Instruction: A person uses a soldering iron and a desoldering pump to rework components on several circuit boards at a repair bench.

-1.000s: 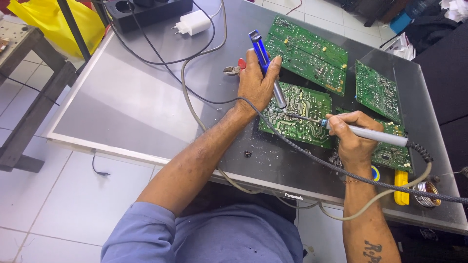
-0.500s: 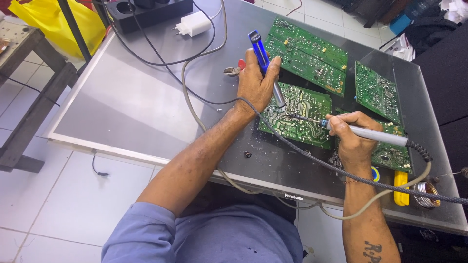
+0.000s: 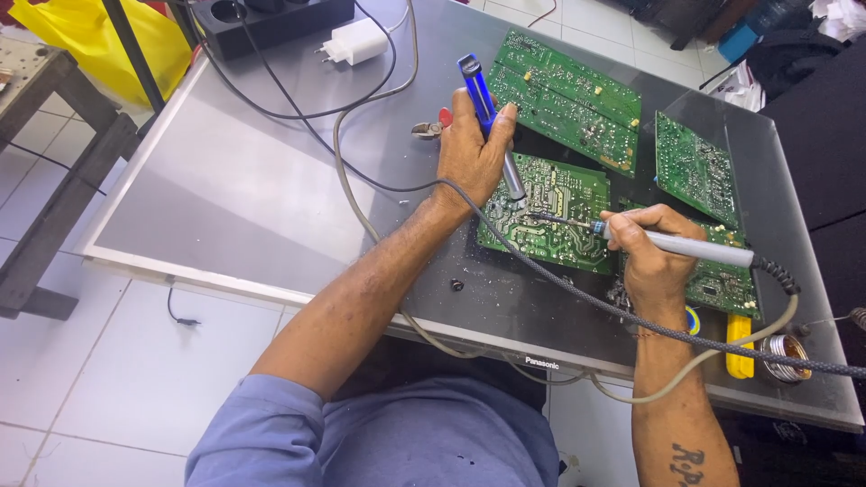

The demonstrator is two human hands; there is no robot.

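The left hand (image 3: pixel 471 153) grasps a blue desoldering pump (image 3: pixel 488 113); the right hand (image 3: pixel 651 252) grasps a grey soldering iron (image 3: pixel 686 245). Both tips meet on the green, solder-dotted circuit board (image 3: pixel 552 216).

Left forearm stretched forward across the body, left hand (image 3: pixel 471 153) closed in an upright grip, right hand (image 3: pixel 651 254) curled in a pen-like pinch, fingertips apparently pressed together, right wrist bent.
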